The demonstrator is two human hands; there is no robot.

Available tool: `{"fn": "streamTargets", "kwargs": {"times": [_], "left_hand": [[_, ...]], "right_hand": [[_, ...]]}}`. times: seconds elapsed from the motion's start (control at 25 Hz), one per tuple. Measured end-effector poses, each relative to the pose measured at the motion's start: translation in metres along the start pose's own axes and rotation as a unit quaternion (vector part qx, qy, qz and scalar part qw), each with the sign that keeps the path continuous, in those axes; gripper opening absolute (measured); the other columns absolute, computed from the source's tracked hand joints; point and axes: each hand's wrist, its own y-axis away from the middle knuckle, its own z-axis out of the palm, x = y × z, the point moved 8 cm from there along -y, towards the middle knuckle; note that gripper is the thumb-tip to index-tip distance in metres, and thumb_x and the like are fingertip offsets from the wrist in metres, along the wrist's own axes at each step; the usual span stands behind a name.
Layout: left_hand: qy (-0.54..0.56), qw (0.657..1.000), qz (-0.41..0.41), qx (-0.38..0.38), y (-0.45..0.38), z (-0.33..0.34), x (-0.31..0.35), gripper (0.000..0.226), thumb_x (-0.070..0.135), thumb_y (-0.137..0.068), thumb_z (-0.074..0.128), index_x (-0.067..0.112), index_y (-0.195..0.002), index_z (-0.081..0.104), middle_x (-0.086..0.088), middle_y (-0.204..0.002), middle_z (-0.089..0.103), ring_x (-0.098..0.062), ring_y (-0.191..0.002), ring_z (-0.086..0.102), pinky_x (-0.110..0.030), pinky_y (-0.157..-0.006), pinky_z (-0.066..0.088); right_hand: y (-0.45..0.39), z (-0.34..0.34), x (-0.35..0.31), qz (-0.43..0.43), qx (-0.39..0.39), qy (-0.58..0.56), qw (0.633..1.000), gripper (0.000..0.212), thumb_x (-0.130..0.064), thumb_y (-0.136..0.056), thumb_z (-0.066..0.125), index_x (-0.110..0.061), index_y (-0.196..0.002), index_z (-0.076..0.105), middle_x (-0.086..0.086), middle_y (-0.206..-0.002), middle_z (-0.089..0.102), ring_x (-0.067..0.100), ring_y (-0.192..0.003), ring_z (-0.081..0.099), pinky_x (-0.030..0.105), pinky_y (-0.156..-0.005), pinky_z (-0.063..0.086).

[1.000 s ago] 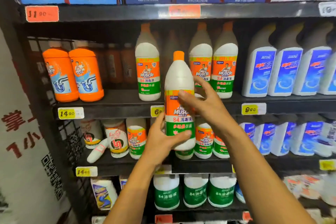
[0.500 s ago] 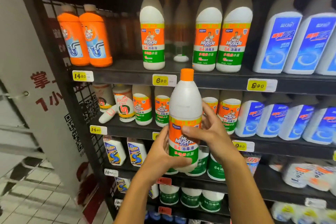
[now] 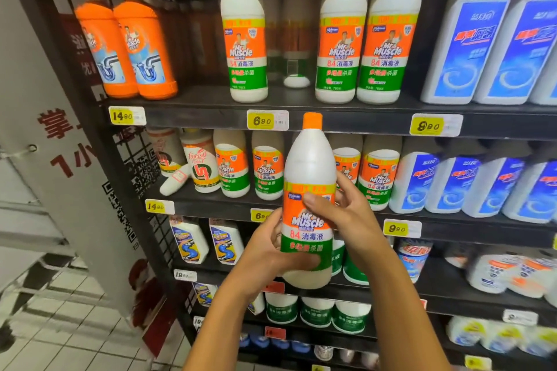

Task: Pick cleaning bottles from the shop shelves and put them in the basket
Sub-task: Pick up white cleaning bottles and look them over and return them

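Observation:
I hold a white Mr Muscle bottle with an orange cap and an orange-green label upright in front of the shelves. My left hand grips its lower part from the left, thumb across the green band. Around the label's top my right hand wraps from the right. More of the same bottles stand on the upper shelf. No basket is in view.
Orange drain-cleaner bottles stand at the upper left, blue-labelled white bottles at the right. Lower shelves hold smaller bottles and tubs. A grey printed panel flanks the rack; tiled floor lies lower left.
The bottle has come off the upper shelf and moved down and toward me in both hands. The view has tilted downward, showing lower shelves and floor.

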Motion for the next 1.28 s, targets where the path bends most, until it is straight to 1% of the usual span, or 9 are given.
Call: {"fn": "streamTargets", "kwargs": {"times": [0.16,0.28,0.48,0.64,0.72,0.84,1.0,1.12,1.28], "left_hand": [[0.005,0.999,-0.028,-0.016,0.006,-0.008,0.014,0.046,0.039,-0.075,0.081,0.037,-0.118,0.066,0.000,-0.120,0.071,-0.019,-0.110,0.069,-0.026,-0.082,0.057],[0.000,0.999,-0.041,-0.005,0.009,-0.024,0.028,0.033,0.042,-0.083,0.069,0.039,-0.115,0.068,0.005,-0.116,0.073,-0.013,-0.104,0.071,-0.020,-0.072,0.056],[-0.104,0.993,-0.025,0.054,-0.001,-0.049,0.047,0.043,0.056,-0.063,0.078,0.042,-0.103,0.070,0.011,-0.094,0.076,-0.008,-0.089,0.074,-0.026,-0.072,0.057],[-0.206,0.975,-0.021,0.085,-0.004,-0.067,0.049,0.051,0.072,-0.053,0.075,0.054,-0.100,0.065,0.020,-0.084,0.071,-0.005,-0.082,0.071,-0.036,-0.076,0.059],[-0.204,0.976,-0.019,0.074,-0.005,-0.070,0.049,0.049,0.071,-0.054,0.075,0.055,-0.100,0.065,0.018,-0.088,0.071,-0.006,-0.084,0.072,-0.034,-0.075,0.059],[-0.127,0.991,-0.027,0.024,-0.006,-0.070,0.043,0.043,0.055,-0.067,0.076,0.046,-0.107,0.065,0.016,-0.102,0.074,-0.005,-0.091,0.072,-0.020,-0.073,0.056],[-0.043,0.997,-0.047,-0.049,-0.008,-0.065,0.030,0.052,0.037,-0.081,0.072,0.034,-0.131,0.055,0.007,-0.125,0.069,-0.014,-0.115,0.066,-0.034,-0.099,0.050],[-0.037,0.997,-0.037,-0.061,-0.013,-0.062,0.024,0.056,0.039,-0.075,0.078,0.038,-0.127,0.055,0.007,-0.124,0.069,-0.013,-0.116,0.065,-0.035,-0.100,0.049],[-0.012,0.998,-0.023,-0.063,-0.016,-0.064,0.019,0.062,0.035,-0.075,0.079,0.029,-0.131,0.055,0.000,-0.126,0.068,-0.019,-0.118,0.064,-0.041,-0.103,0.048]], "right_hand": [[-0.010,0.002,0.008,0.022,0.041,-0.022,0.999,0.054,-0.036,-0.073,0.084,-0.017,-0.120,0.063,0.007,-0.097,0.078,0.023,-0.084,0.076,0.027,-0.064,0.058],[-0.019,0.009,0.018,0.052,0.048,-0.102,0.992,0.056,-0.040,-0.073,0.079,-0.012,-0.118,0.063,0.014,-0.103,0.076,0.028,-0.090,0.075,0.034,-0.067,0.060],[-0.029,0.032,0.051,0.113,0.067,-0.257,0.957,0.062,-0.052,-0.074,0.063,-0.007,-0.116,0.062,0.016,-0.098,0.076,0.028,-0.084,0.075,0.037,-0.065,0.061],[-0.032,0.043,0.068,0.118,0.066,-0.294,0.946,0.060,-0.060,-0.074,0.056,-0.010,-0.098,0.079,0.016,-0.094,0.076,0.027,-0.081,0.075,0.038,-0.064,0.061],[-0.034,0.046,0.067,0.115,0.063,-0.280,0.951,0.060,-0.061,-0.075,0.056,-0.010,-0.099,0.079,0.016,-0.096,0.076,0.027,-0.083,0.075,0.038,-0.066,0.061],[-0.037,0.045,0.051,0.079,0.081,-0.222,0.968,0.075,-0.061,-0.063,0.079,-0.010,-0.116,0.064,0.016,-0.102,0.075,0.028,-0.090,0.074,0.040,-0.071,0.061],[-0.036,0.042,0.013,-0.011,0.097,-0.078,0.992,0.056,-0.042,-0.067,0.082,-0.021,-0.114,0.063,0.005,-0.099,0.078,0.022,-0.089,0.075,0.029,-0.067,0.060],[-0.031,0.047,-0.008,-0.049,0.105,-0.007,0.993,0.051,-0.033,-0.067,0.081,-0.032,-0.112,0.060,-0.005,-0.096,0.078,0.014,-0.088,0.075,0.022,-0.065,0.058],[-0.026,0.053,-0.017,-0.064,0.093,0.013,0.993,0.056,-0.028,-0.069,0.081,-0.031,-0.119,0.058,-0.005,-0.101,0.077,0.015,-0.091,0.075,0.023,-0.067,0.059]]}}
